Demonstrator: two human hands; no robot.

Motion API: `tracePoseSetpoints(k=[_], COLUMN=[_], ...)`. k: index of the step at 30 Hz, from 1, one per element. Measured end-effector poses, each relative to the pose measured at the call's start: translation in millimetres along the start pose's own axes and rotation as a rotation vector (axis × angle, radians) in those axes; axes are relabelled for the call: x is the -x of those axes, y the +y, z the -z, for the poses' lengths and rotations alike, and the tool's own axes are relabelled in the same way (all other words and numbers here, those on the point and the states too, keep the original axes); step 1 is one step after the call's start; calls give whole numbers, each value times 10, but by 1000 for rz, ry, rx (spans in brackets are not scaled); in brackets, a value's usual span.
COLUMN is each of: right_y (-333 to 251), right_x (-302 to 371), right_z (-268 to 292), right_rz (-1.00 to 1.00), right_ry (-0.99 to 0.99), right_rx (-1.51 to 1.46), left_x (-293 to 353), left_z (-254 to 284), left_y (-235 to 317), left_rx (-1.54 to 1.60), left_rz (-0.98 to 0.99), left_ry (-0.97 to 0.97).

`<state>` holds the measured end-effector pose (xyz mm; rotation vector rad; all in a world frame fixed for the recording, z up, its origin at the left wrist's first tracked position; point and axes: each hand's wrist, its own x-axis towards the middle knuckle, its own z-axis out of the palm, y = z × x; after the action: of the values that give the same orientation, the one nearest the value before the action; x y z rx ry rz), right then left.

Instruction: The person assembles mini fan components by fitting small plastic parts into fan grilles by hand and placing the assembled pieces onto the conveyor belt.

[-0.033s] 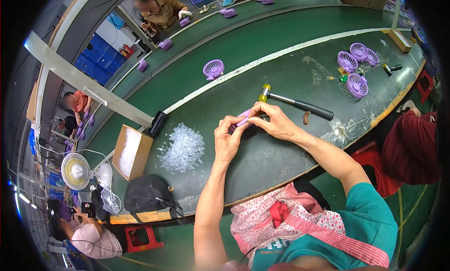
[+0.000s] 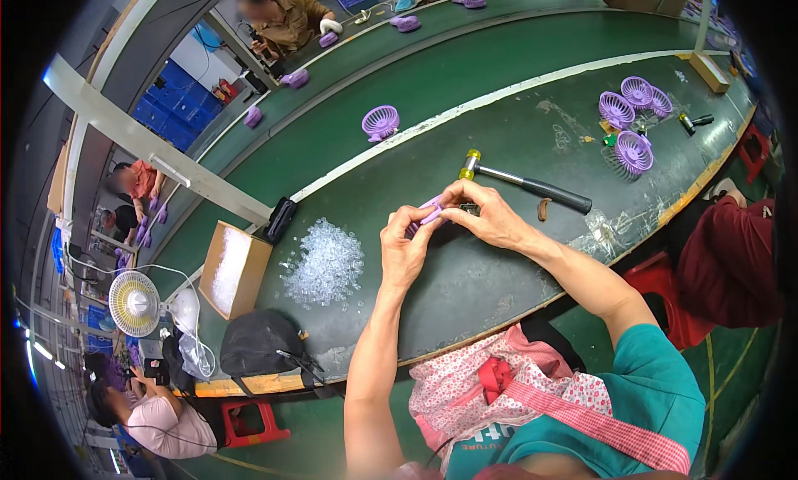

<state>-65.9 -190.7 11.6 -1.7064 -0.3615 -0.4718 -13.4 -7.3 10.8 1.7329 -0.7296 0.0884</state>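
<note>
Both my hands hold a purple plastic fan housing above the dark green worktable, fingertips pinched along its edge. My left hand grips its left side, thumb and forefinger closed on it. My right hand pinches it from the right, with a small dark piece showing beneath the fingers. Much of the housing is hidden by my fingers. Just beyond my right hand lies a hammer with a yellow head and black handle. Left of my hands is a heap of small clear plastic pieces.
An open cardboard box of clear pieces and a black bag are at left. Several purple fan housings and a smaller hammer lie at right. Another purple housing sits on the green conveyor. Other people sit nearby.
The purple housing on the near conveyor has shifted very slightly to the right. My hands stay in place on the housing they hold.
</note>
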Motion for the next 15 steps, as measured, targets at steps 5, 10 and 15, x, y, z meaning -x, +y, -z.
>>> tracePoseSetpoints(k=[5,10,15], right_y=[-40,-151,24], right_x=[-48,-110,-117], right_z=[55,-52,-75], right_rz=[205,156,-20], right_ry=[3,23,59], right_rx=[178,255,263], left_x=[-39,-84,-134], left_z=[9,135,105], left_y=[108,82,16], left_rx=[-16,346,185], left_rz=[2,259,246], left_ry=[-29,-106,-98])
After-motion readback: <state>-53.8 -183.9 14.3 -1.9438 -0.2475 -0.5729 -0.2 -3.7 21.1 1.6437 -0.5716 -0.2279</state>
